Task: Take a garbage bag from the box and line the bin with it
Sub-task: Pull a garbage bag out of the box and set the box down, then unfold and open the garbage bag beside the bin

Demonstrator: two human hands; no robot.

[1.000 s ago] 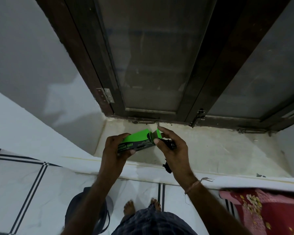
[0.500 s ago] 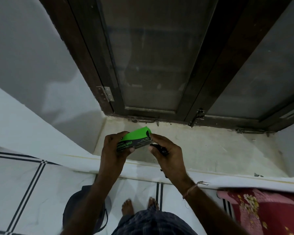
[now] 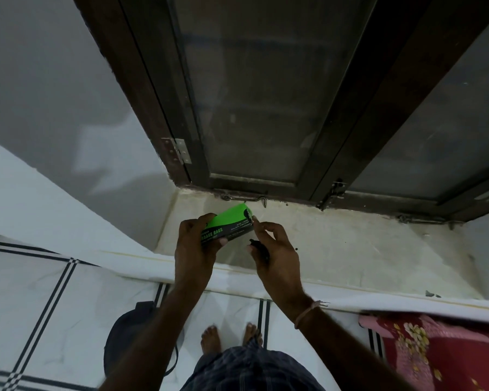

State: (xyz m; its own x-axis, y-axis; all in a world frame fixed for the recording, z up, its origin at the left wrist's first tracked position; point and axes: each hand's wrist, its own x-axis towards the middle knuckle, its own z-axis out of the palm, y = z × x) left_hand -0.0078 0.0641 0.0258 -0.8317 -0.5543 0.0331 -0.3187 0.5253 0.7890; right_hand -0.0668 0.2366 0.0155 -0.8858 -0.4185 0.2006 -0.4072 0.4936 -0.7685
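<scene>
A green and black garbage-bag box [image 3: 228, 225] is held over the window ledge, its right end flap shut. My left hand [image 3: 194, 246] grips the box's left end. My right hand [image 3: 274, 249] is just right of the box, one fingertip touching its end, with a small folded black garbage bag [image 3: 259, 246] pinched in its palm and fingers. A dark round bin [image 3: 127, 342] stands on the floor below my left forearm, mostly hidden by the arm.
A pale stone ledge [image 3: 350, 249] runs under a dark wooden window frame [image 3: 347, 114] with a metal hook latch [image 3: 246, 198]. A red floral cloth [image 3: 441, 351] lies at the lower right. My bare feet [image 3: 229, 337] stand on white tiles with black lines.
The open green flap at the box's right end has been pushed shut. My right hand has drawn slightly away from the box, still holding the black bag.
</scene>
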